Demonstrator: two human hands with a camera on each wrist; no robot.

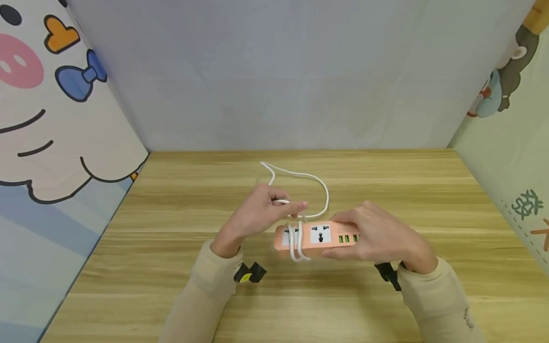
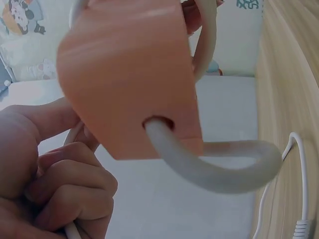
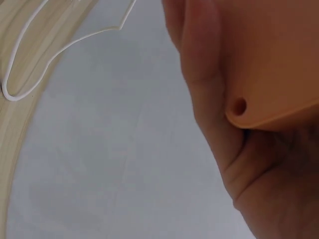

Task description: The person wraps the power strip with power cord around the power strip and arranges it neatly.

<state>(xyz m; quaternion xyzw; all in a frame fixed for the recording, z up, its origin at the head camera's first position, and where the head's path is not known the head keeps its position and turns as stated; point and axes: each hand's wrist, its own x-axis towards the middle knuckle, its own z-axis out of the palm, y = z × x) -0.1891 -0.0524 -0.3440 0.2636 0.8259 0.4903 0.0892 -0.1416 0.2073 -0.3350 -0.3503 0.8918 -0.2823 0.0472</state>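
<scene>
An orange power strip [image 1: 315, 245] with white sockets and green USB ports is held up above the table. My right hand [image 1: 379, 233] grips its right end, thumb on the near side and fingers over the far side. Around the left part of the strip run loops of white cord [image 1: 300, 243]. Just behind that end, my left hand [image 1: 263, 212] holds the cord with curled fingers. In the left wrist view, the cord [image 2: 209, 174] comes out of a hole in the strip's end face [image 2: 129, 89]. A small round hole marks the strip's underside [image 3: 269, 64] in the right wrist view.
The rest of the cord [image 1: 321, 183] lies in a wide loop on the wooden table [image 1: 193, 190] behind the hands. A grey-white backdrop [image 1: 300, 76] rises at the table's far edge. Cartoon-printed panels [image 1: 86, 138] stand at both sides.
</scene>
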